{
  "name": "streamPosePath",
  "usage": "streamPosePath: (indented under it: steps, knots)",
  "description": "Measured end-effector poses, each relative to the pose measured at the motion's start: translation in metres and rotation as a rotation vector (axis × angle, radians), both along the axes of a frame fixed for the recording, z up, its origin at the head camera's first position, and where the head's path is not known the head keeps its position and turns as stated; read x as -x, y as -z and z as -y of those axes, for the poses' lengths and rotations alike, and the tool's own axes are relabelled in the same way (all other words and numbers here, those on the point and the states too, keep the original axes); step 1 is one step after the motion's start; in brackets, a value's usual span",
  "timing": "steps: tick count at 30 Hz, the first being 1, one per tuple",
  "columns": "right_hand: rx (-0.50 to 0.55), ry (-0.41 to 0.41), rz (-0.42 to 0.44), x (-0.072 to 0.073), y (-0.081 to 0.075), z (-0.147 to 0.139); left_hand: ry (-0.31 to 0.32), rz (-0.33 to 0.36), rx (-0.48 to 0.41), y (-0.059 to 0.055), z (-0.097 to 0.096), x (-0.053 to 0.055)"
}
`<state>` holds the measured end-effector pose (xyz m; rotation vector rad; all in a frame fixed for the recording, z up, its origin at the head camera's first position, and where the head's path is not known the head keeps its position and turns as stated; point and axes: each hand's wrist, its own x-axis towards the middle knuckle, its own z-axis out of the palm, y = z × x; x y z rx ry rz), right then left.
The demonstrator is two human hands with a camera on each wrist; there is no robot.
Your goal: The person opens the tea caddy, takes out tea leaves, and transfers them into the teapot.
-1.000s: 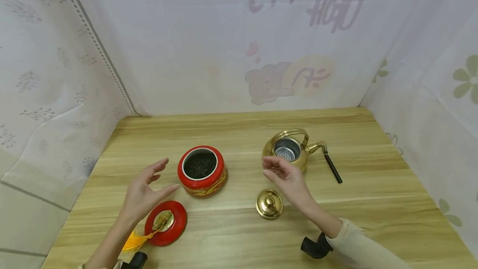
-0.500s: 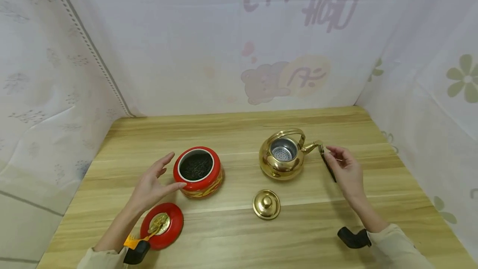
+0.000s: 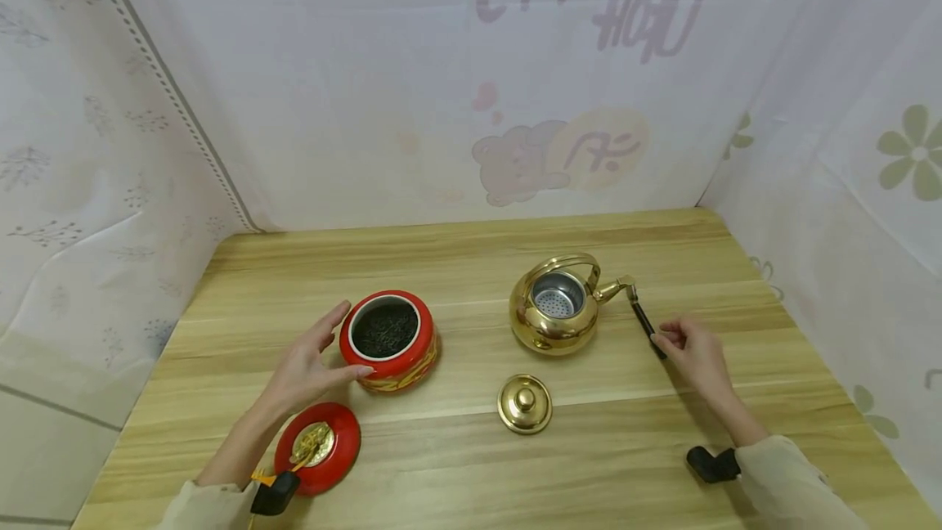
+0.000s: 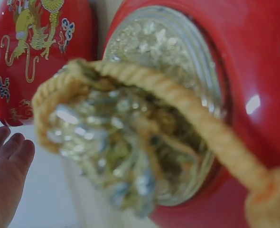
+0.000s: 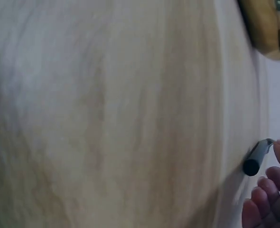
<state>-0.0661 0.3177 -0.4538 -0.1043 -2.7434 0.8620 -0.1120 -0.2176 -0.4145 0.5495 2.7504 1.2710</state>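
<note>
A red jar with gold decoration stands uncovered, dark tea leaves inside it. My left hand is spread at the jar's left side, thumb along the front and fingers behind; whether they press on it is unclear. In the left wrist view, fingers appear beside the jar. To the right lies a thin tool with a black handle, its metal end by the kettle's spout. My right hand is at the lower end of this handle, fingers loosely bent. The right wrist view shows the handle beside the thumb.
A gold teapot with a raised handle and metal strainer stands right of centre. Its gold lid lies in front. The red jar lid, with a gold knob and yellow cord, lies under my left forearm.
My right hand has gone from in front of the teapot to the black-handled tool, then down along it. My left hand has moved closer to the jar.
</note>
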Motion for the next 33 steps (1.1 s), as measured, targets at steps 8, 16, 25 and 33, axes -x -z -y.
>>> streamPosePath:
  steps: [8,16,25,33]
  knots:
    - [-0.054,-0.018,0.085,-0.001,0.007,-0.003,0.018,0.019,-0.014,0.005,0.000,0.001]
    - [-0.083,-0.028,0.156,0.000,0.004,-0.003,0.016,0.037,-0.040,0.008,-0.001,0.002]
    - [-0.072,0.000,0.224,0.002,0.001,-0.005,0.023,0.056,-0.099,0.011,-0.001,0.003]
    - [-0.041,0.061,0.173,0.003,-0.008,-0.011,0.016,0.059,-0.108,0.011,-0.002,0.002]
